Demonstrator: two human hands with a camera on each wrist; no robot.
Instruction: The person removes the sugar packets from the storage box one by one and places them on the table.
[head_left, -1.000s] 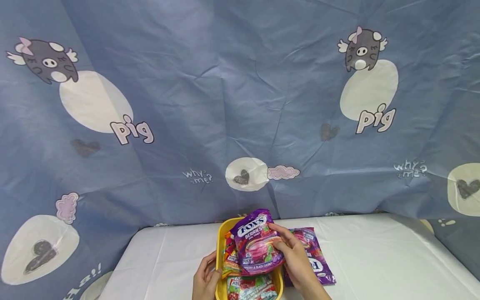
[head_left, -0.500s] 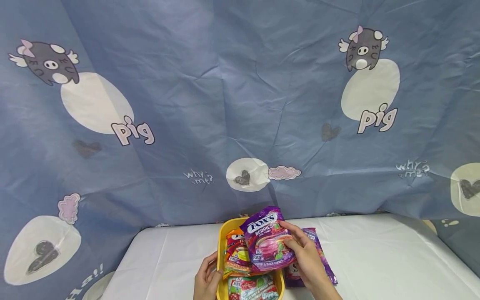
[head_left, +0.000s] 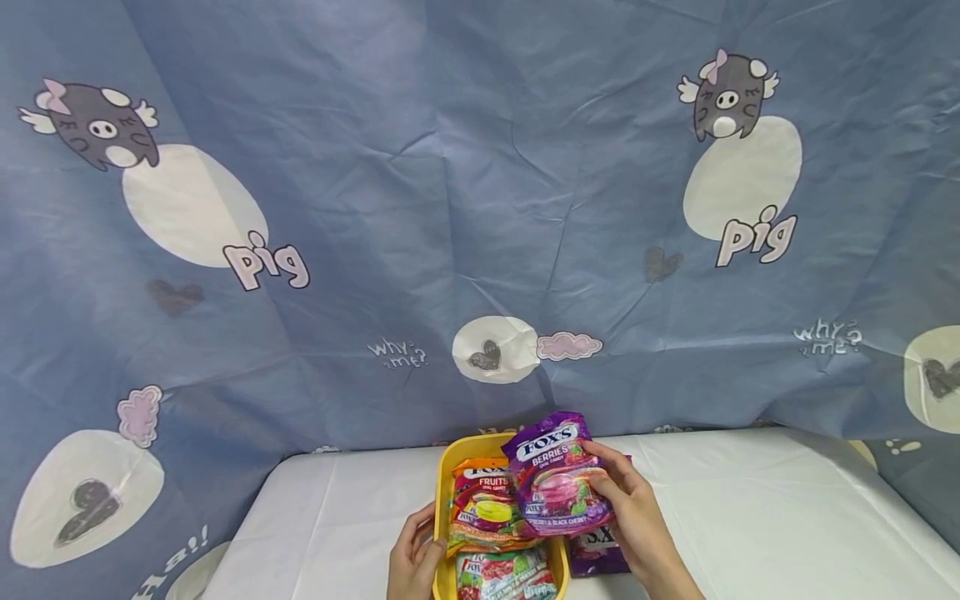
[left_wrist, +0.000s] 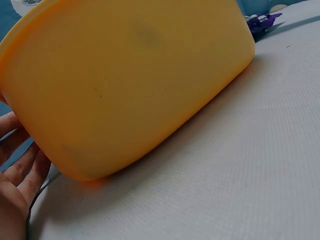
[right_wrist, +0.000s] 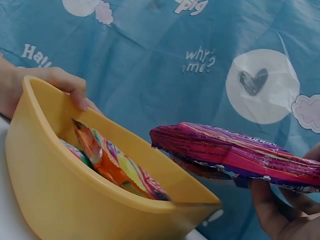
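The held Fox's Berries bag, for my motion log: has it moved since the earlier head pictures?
Yes: the Fox's Berries bag has shifted rightward and slightly up the picture against the central pink cloud print.

Bare hands (head_left: 414, 554) (head_left: 632, 507), slender fingers (head_left: 609, 457), bare right wrist (head_left: 664, 568).

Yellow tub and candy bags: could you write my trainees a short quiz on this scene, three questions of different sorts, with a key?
1. True or false: the left hand holds the edge of the yellow tub.

2. Multiple choice: which word is printed below the brand name on the purple bag in the right hand?
A) Fruits
B) Berries
C) Grapes

3. Fill in the blank: in the head view, a second purple bag lies on the white surface, to the ____ of the tub.

Key: 1. True. 2. B. 3. Right.
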